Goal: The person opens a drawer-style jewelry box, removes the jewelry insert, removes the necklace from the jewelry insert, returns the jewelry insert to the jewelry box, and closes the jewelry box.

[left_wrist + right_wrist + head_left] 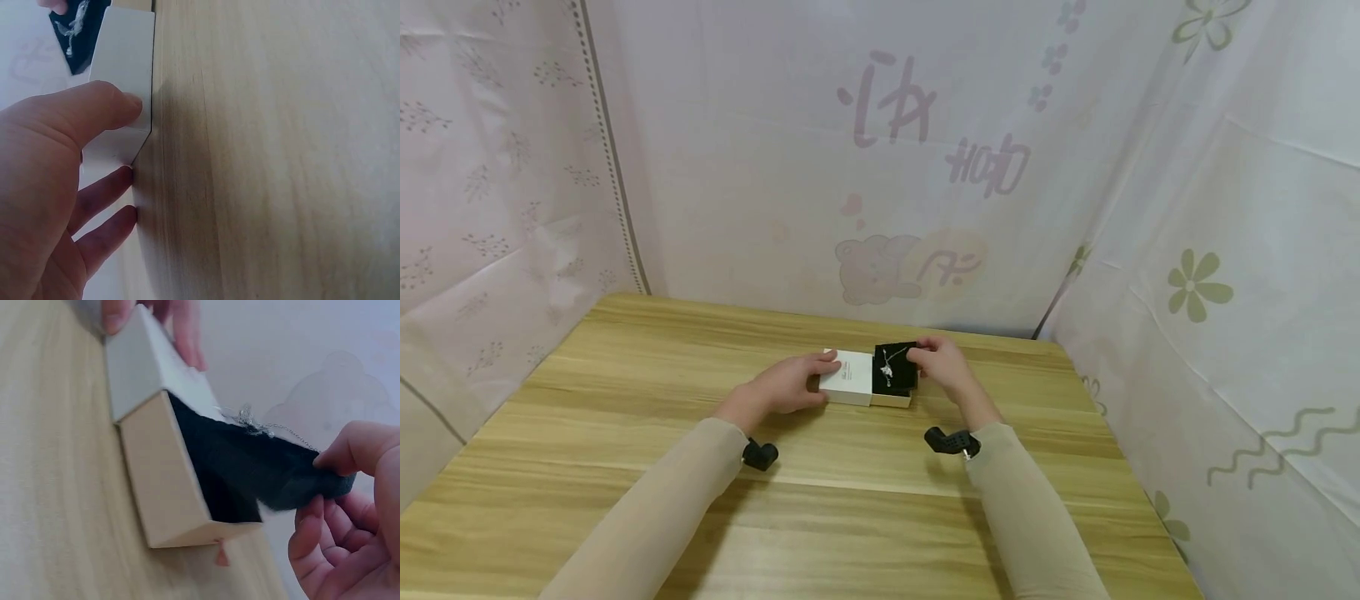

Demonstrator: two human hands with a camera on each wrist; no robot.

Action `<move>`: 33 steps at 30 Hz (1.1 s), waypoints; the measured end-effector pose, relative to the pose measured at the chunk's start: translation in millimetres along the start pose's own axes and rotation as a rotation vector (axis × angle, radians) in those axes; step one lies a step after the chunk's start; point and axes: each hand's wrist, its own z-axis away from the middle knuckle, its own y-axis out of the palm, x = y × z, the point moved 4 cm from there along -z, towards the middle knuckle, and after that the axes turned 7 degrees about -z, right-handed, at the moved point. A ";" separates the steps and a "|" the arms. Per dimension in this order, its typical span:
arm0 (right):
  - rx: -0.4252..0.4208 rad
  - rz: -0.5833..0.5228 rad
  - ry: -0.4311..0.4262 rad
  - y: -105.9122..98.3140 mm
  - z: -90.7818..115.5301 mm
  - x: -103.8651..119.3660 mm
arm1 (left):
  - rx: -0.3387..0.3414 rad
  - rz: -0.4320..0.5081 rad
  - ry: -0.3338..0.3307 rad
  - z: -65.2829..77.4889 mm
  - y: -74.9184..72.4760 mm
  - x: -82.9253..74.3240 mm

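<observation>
A white slide-out jewelry box lies on the wooden table, its cream drawer pulled partway out to the right. My left hand holds the white sleeve at its left end, the thumb pressed on one face. Thumb and fingers of my right hand pinch the edge of a black foam pad. That pad is tilted up at its right end, showing the dark hollow of the drawer below. Across the pad's top lies a silver necklace with a pendant. A small pinkish pull tab hangs from the drawer's end.
The wooden table stretches around the box on all sides. Printed pale curtains hang behind the table and at both sides. A black camera is strapped at each wrist.
</observation>
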 end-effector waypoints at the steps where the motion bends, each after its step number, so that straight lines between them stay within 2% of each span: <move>1: -0.011 -0.022 -0.008 -2.1 0.0 0.4 | 0.002 0.003 0.000 0.0 0.0 -0.4; 8: 0.006 -0.116 -0.033 -16.5 2.3 6.4 | -0.004 -0.023 0.007 2.0 -2.5 -0.8; 14: -0.016 -0.192 -0.063 -27.5 6.9 10.0 | -0.010 -0.039 -0.004 0.7 -1.7 -1.0; 21: -0.022 -0.256 -0.107 -33.0 14.1 26.6 | -0.013 -0.024 -0.021 1.4 -1.7 -0.2; 27: -0.020 -0.269 -0.136 -33.0 18.4 40.8 | -0.076 -0.019 -0.040 2.3 -11.9 0.0; 33: -0.017 -0.287 -0.154 -31.8 24.5 55.9 | -0.153 0.056 -0.078 2.1 -25.8 -3.5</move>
